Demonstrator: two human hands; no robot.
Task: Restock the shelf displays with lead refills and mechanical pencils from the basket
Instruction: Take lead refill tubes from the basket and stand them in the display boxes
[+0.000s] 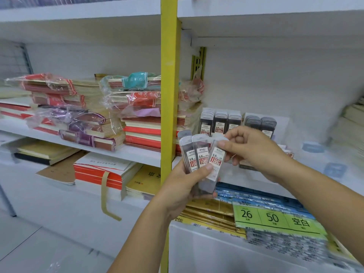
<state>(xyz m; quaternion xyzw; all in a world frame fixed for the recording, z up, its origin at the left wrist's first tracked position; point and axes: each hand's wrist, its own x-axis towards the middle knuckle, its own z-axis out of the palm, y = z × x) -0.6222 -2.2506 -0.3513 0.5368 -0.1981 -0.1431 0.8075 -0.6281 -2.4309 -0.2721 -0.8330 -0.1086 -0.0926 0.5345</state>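
My left hand (184,186) grips a fan of several lead refill packs (197,154), grey cases with white and red 0.5 labels, in front of the yellow upright. My right hand (250,148) pinches the top of the rightmost lead refill pack (216,160) in that fan, which tilts to the right. Just behind my hands, rows of the same lead refills (220,123) stand upright in a display on the white shelf (315,154). No basket or mechanical pencils are in view.
A yellow shelf post (169,95) divides the bays. Wrapped notebook stacks (98,109) fill the left shelf. Below my hands lie gold packs (212,211) and green-labelled sheets (275,219). Paper stacks (352,131) sit at the far right.
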